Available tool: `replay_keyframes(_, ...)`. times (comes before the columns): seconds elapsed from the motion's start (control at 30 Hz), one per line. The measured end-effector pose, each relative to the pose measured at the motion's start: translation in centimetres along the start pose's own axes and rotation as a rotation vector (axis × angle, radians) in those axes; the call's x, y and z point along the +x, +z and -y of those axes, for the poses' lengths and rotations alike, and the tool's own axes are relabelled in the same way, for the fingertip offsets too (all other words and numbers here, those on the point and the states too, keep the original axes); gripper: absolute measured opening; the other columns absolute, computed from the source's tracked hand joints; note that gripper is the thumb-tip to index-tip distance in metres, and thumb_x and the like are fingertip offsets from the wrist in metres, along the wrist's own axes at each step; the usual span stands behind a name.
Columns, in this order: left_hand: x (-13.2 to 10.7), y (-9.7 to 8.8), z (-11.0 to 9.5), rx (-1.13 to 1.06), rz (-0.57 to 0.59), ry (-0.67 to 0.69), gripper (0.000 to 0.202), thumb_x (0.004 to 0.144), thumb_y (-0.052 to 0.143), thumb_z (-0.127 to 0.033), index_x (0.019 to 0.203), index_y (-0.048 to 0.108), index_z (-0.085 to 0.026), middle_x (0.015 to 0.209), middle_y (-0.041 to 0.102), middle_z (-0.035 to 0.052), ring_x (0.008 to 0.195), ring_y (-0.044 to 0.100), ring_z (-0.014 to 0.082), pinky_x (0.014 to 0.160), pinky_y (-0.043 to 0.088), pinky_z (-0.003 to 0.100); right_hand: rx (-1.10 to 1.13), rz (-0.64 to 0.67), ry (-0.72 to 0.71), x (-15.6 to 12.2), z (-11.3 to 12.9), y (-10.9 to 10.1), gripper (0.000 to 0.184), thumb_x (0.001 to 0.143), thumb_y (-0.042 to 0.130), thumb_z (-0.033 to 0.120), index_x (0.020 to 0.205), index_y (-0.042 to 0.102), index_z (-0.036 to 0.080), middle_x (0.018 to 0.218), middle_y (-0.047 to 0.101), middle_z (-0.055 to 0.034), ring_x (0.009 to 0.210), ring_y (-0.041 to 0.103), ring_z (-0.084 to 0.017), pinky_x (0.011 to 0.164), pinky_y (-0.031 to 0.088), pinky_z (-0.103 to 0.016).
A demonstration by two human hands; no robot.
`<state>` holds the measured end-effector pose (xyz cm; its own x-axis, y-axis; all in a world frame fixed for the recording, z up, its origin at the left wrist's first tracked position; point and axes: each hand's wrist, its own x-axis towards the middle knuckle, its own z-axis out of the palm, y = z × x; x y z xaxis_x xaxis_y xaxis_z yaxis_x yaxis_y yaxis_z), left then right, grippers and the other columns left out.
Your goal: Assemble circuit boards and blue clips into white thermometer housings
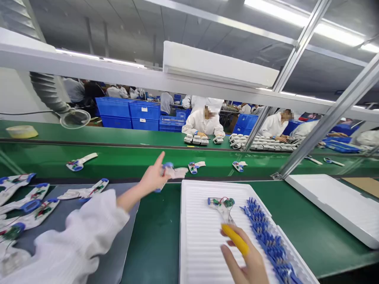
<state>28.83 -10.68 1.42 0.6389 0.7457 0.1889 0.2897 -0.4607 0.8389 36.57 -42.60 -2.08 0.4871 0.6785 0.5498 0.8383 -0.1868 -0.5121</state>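
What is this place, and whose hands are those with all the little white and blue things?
This is one picture from a small camera worn on a worker's head, so it looks down at that person's own two hands. The left hand, in a white sleeve, reaches out over a long green belt and holds a white and blue part. The right hand wears a yellow finger cover and touches a clear part with wires lying in a white tray. A row of blue pieces lies along the tray's right side. More white and blue parts lie on a gray mat on the left, and a few others sit along the belt. Across the belt, other people in white coats sit at their own table, with blue crates behind them.
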Motion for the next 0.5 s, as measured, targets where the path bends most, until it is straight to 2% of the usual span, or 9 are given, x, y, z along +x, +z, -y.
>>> replay_keyframes(0.07, -5.6, -0.3, -0.6, 0.022, 0.1, 0.105, 0.07, 0.061, 0.068, -0.015, 0.126, 0.048, -0.027, 0.08, 0.071, 0.0019, 0.077, 0.064, 0.0233, 0.079, 0.046, 0.031, 0.181, 0.099, 0.034, 1.7, 3.4, 2.4, 0.036, 0.087, 0.047, 0.025, 0.122, 0.044, 0.022, 0.115, 0.056, -0.0122, 0.085, 0.065, -0.019, 0.063, 0.056, -0.026)
replay_keyframes(0.1, -8.1, -0.2, -0.7, 0.031, 0.136, 0.147, 0.061, 0.063, 0.063, -0.013, 0.122, 0.053, -0.026, 0.078, 0.071, 0.0028, 0.078, 0.064, 0.0233, 0.079, 0.046, 0.031, 0.238, 0.148, 0.051, 2.5, 4.9, 3.5, 0.038, 0.085, 0.05, 0.026, 0.122, 0.044, 0.021, 0.112, 0.057, -0.0115, 0.081, 0.064, -0.018, 0.062, 0.055, -0.026)
replay_keyframes(0.13, -10.3, -0.1, -0.6, 0.055, 0.182, 0.208, 0.055, 0.067, 0.058, -0.013, 0.12, 0.055, -0.025, 0.082, 0.071, 0.0053, 0.08, 0.063, 0.0238, 0.079, 0.045, 0.032, 0.256, 0.216, 0.08, 3.0, 6.3, 4.4, 0.034, 0.083, 0.053, 0.025, 0.117, 0.048, 0.021, 0.104, 0.06, -0.0089, 0.078, 0.063, -0.017, 0.062, 0.054, -0.026)
replay_keyframes(0.17, -12.0, 0.1, -0.4, 0.137, 0.239, 0.315, 0.057, 0.069, 0.05, -0.011, 0.125, 0.051, -0.023, 0.09, 0.071, 0.0074, 0.081, 0.063, 0.0242, 0.078, 0.045, 0.035, 0.25, 0.279, 0.106, 3.5, 7.4, 5.1, 0.028, 0.082, 0.054, 0.024, 0.11, 0.053, 0.021, 0.095, 0.061, -0.0063, 0.076, 0.061, -0.017, 0.064, 0.052, -0.028)
replay_keyframes(0.2, -13.3, 0.3, -0.1, 0.165, 0.251, 0.337, 0.061, 0.07, 0.046, -0.01, 0.129, 0.046, -0.023, 0.099, 0.069, 0.009, 0.085, 0.062, 0.0248, 0.08, 0.044, 0.037, 0.236, 0.343, 0.126, 3.7, 8.3, 5.4, 0.021, 0.081, 0.055, 0.023, 0.103, 0.056, 0.021, 0.088, 0.061, -0.0043, 0.075, 0.059, -0.017, 0.066, 0.051, -0.029)
replay_keyframes(0.27, -14.8, 0.3, 0.8, 0.071, 0.294, 0.259, 0.071, 0.07, 0.046, -0.01, 0.138, 0.029, -0.025, 0.116, 0.062, 0.0098, 0.096, 0.058, 0.025, 0.082, 0.043, 0.039, 0.223, 0.441, 0.126, 3.8, 9.4, 5.4, 0.016, 0.081, 0.056, 0.021, 0.097, 0.058, 0.021, 0.084, 0.059, -0.0028, 0.076, 0.057, -0.017, 0.071, 0.049, -0.031)
replay_keyframes(0.33, -15.7, 0.2, 1.7, -0.271, 0.477, 0.053, 0.082, 0.067, 0.058, -0.019, 0.139, 0.021, -0.028, 0.123, 0.057, 0.0077, 0.101, 0.056, 0.0242, 0.082, 0.044, 0.035, 0.24, 0.497, 0.073, 3.6, 9.8, 4.6, 0.023, 0.078, 0.059, 0.016, 0.1, 0.058, 0.021, 0.092, 0.057, -0.0039, 0.082, 0.056, -0.017, 0.076, 0.047, -0.03)
replay_keyframes(0.43, -16.7, -0.1, 2.8, -0.824, 0.871, -0.166, 0.088, 0.056, 0.074, -0.04, 0.132, 0.033, -0.026, 0.109, 0.06, 0.0042, 0.093, 0.057, 0.0216, 0.078, 0.044, 0.031, 0.17, 0.536, -0.005, 3.0, 9.7, 3.4, 0.031, 0.074, 0.061, 0.011, 0.103, 0.056, 0.019, 0.104, 0.053, -0.0068, 0.091, 0.054, -0.019, 0.081, 0.046, -0.031)
replay_keyframes(0.5, -17.3, -0.2, 2.9, -0.923, 0.943, -0.215, 0.077, 0.059, 0.074, -0.046, 0.125, 0.042, -0.024, 0.102, 0.06, 0.0023, 0.092, 0.055, 0.0187, 0.081, 0.042, 0.029, 0.027, 0.547, -0.044, 2.7, 9.5, 2.9, 0.026, 0.076, 0.062, 0.017, 0.101, 0.057, 0.019, 0.105, 0.054, -0.0083, 0.094, 0.052, -0.022, 0.082, 0.045, -0.036)
